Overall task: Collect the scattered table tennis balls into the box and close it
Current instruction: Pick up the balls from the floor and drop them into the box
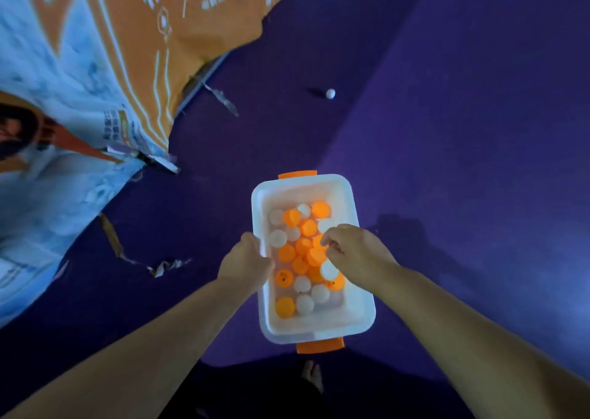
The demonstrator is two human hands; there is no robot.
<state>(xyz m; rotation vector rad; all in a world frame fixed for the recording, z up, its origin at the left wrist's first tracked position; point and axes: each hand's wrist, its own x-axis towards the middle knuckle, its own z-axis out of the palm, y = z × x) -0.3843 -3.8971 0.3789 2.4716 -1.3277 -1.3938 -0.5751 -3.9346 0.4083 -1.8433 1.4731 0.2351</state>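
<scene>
the fingers [265,263] of the left hand [245,259] are curled round the left long rim of the box [362,307], about halfway along it, and grip it there. the fingers [332,243] of the right hand [357,252] are bent down and drawn close together over the right side of the box, their tips just above or touching the balls [287,252] inside; whether they pinch one of the orange ones under them cannot be told.

the box is white, see-through plastic, open at the top, and sits between the two forearms, over a purple floor [463,131]. its long axis runs away from the person, with the far end leaning a little to the left. an orange clip [297,175] shows at the far short end and another [320,345] at the near short end. white and orange balls lie mixed in one loose layer over most of its bottom, thinner at the far end.

one white ball [330,93] lies alone on the floor, well apart from the box, beyond its far end and slightly right. an orange and blue printed banner [95,67] fills the left side, with torn strips [166,267] along its lower edge. a bare foot [311,375] shows just below the near clip.
</scene>
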